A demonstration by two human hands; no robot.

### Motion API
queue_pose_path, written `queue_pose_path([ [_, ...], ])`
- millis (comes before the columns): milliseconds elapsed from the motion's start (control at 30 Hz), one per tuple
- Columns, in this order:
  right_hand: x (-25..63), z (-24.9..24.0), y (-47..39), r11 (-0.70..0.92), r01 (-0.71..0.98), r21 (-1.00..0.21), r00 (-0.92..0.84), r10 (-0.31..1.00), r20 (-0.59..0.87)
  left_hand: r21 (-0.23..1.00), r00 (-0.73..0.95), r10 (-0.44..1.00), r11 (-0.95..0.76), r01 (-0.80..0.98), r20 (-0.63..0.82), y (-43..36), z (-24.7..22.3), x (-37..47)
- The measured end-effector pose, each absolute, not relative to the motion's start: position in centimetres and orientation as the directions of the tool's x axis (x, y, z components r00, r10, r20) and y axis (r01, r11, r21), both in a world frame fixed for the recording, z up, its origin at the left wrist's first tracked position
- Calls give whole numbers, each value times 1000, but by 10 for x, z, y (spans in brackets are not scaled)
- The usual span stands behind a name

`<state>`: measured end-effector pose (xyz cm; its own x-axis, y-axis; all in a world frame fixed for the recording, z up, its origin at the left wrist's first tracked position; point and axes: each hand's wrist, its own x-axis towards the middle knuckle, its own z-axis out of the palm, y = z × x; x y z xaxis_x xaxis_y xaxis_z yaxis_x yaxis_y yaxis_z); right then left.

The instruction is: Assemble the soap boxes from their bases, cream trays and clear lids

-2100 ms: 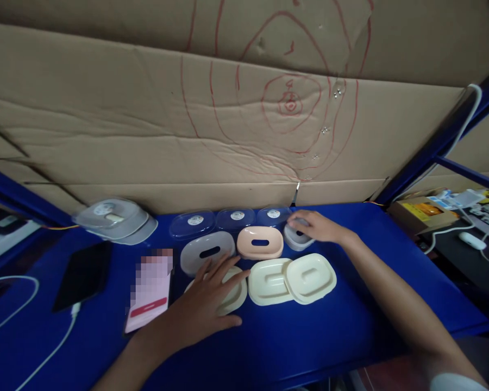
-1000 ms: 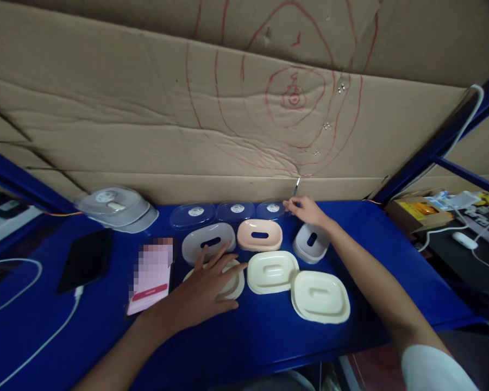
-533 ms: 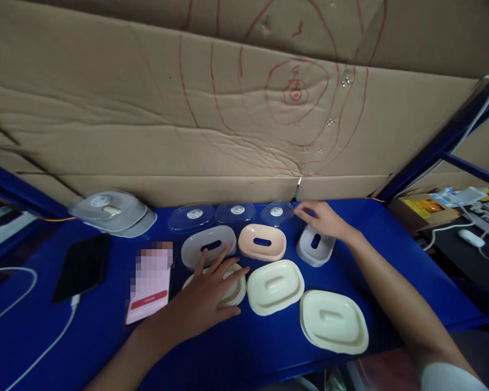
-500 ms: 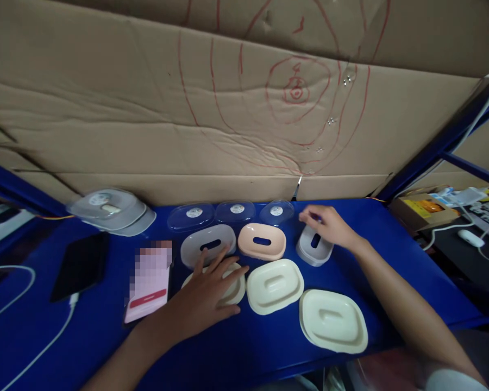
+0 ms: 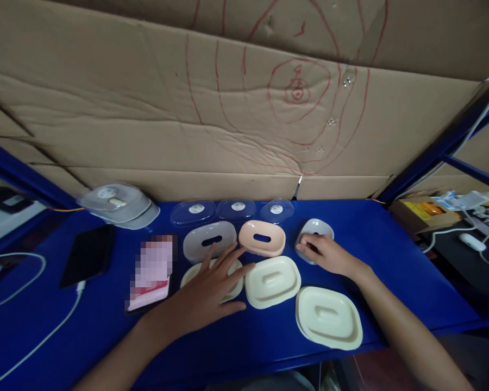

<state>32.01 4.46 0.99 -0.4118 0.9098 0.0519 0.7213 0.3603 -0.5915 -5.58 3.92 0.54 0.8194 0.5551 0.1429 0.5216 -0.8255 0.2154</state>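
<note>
On a blue table [image 5: 391,244], the left hand [image 5: 212,285] spreads wide over the leftmost cream tray [image 5: 191,272]; the right hand [image 5: 329,253] curls over the rightmost grey dish [image 5: 325,227], right of the peach dish [image 5: 262,249], grip unclear.

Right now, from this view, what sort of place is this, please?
Probably an improvised workbench, perhaps in a workshop: a blue tabletop in front of red-marked cardboard, with cream trays and clear plastic pieces roughly in rows.
</note>
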Motion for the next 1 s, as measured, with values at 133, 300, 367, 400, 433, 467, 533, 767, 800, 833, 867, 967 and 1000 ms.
queue_pose_path([
  [133,321,12,43,359,702,-616,-412,909,60,268,869,464,-871,412,171,24,10,-39],
  [300,321,10,47,396,698,-596,-409,905,122,296,878,447,-873,386,173,19,4,-34],
  [367,329,13,49,439,691,-575,-433,888,157,288,865,456,-874,391,209,22,4,-36],
  [400,335,14,49,464,684,-563,-450,876,174,285,857,461,-874,393,231,23,5,-37],
  [433,343,15,50,488,680,-547,-469,863,187,282,848,465,-875,395,254,25,6,-37],
  [467,350,15,51,505,685,-525,-482,854,193,275,839,471,-874,401,271,26,7,-38],
  [533,365,12,52,505,724,-470,-482,858,179,249,827,488,-869,428,281,30,9,-39],
  [767,367,9,72,350,895,-277,-328,937,121,141,735,640,-768,625,226,48,15,-51],
  [800,362,12,80,355,899,-256,-325,933,151,141,715,664,-747,650,221,53,17,-50],
  [833,356,16,90,367,899,-239,-330,927,180,142,704,678,-734,665,210,58,21,-48],
  [867,349,19,101,386,894,-228,-345,917,202,142,703,685,-728,671,191,65,24,-44],
  [967,331,20,138,467,853,-233,-434,883,179,141,712,694,-720,680,109,92,33,-26],
  [1000,326,17,148,482,842,-241,-457,876,153,144,690,718,-695,705,88,103,34,-20],
])
